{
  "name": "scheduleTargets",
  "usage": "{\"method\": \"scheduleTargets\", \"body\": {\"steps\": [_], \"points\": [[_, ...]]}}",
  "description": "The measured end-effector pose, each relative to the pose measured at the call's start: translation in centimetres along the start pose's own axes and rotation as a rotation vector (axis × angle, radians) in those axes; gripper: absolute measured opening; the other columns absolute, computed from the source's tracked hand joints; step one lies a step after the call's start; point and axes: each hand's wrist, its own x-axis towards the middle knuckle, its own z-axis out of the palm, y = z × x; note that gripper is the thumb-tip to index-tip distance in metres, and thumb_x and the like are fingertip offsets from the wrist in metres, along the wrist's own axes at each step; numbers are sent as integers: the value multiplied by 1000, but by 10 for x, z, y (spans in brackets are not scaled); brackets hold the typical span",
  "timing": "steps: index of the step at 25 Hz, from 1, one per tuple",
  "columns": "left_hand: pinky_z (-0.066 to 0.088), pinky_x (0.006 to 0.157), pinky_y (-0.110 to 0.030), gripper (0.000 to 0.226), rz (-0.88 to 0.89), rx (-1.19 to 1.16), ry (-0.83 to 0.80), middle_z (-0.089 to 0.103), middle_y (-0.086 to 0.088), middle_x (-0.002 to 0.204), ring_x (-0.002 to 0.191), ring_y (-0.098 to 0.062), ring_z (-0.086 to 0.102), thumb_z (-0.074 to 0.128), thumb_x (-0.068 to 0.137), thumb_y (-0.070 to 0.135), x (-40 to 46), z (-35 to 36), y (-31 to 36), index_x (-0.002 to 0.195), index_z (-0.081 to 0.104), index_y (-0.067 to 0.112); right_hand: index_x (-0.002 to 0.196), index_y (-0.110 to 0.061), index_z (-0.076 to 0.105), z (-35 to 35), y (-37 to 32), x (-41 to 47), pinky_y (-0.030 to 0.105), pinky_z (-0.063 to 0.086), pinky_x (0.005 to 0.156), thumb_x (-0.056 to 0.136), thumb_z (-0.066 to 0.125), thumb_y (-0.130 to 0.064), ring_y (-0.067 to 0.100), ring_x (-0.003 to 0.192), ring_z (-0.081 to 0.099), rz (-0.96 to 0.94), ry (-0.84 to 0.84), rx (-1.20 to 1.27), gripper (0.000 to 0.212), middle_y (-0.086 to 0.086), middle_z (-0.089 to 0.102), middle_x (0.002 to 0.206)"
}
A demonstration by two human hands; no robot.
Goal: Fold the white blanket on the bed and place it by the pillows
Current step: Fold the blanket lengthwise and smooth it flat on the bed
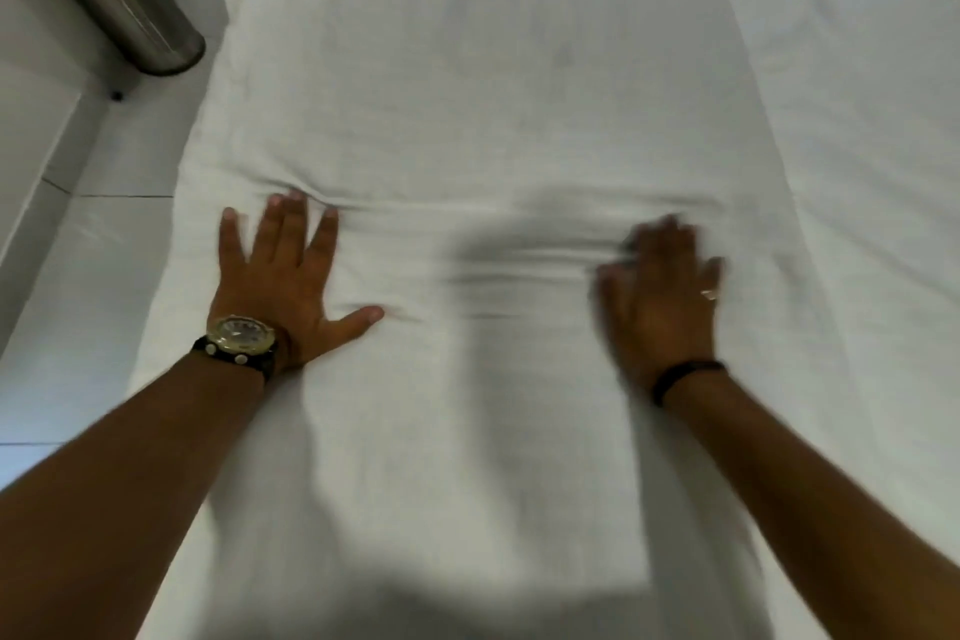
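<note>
White blanket (483,94) soft, long, creased, left hand (283,276) and right hand (662,286) pressing flat, fingers spread.

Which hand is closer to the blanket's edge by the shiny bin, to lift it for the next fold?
Probably the left hand. It lies flat with spread fingers on the white blanket near its left edge, on the round steel bin's side. The right hand, blurred, rests nearer the opposite edge.

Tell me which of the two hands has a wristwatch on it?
The left hand, lying flat with spread fingers on the white blanket, has a large wristwatch at its wrist. The right hand has only a thin dark band and a ring.
</note>
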Motion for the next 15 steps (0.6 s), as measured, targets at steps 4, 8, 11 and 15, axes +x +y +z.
{"method": "scheduleTargets", "body": {"steps": [4, 8, 11, 15], "points": [[-4, 119, -54, 111, 68, -81, -11, 8, -18, 163, 151, -33, 6, 19, 74, 85, 11, 7, -6, 155, 12, 9, 146, -26, 38, 52, -137, 21, 60, 3, 115, 97, 28, -50, 26, 148, 17, -718, -117, -32, 56, 6, 27, 159], [-1, 120, -54, 108, 70, -182, -42, 8, -14, 164, 151, -30, 4, 15, 76, 85, 14, 20, -13, 155, 9, 12, 153, -32, 9, 33, -51, 176, 59, -5, 115, 87, 12, -73, 15, 150, -2, -299, -158, -253, 78, -6, 1, 164], [-3, 120, -52, 112, 56, -220, -61, 6, -14, 163, 151, -29, 3, 13, 74, 88, 16, 21, -14, 155, 10, 10, 155, -25, 4, -7, 50, 216, 55, -1, 118, 78, 4, -84, 21, 150, -1, 63, -183, -308, 96, 1, -3, 164], [-8, 120, -48, 112, 39, -242, -84, 3, -13, 164, 151, -28, 0, 13, 73, 88, 17, 25, -15, 155, 3, 13, 154, -6, 4, -15, 10, 188, 57, -1, 117, 91, 18, -70, 28, 150, -4, 277, -149, -150, 90, 15, -2, 163]]}}
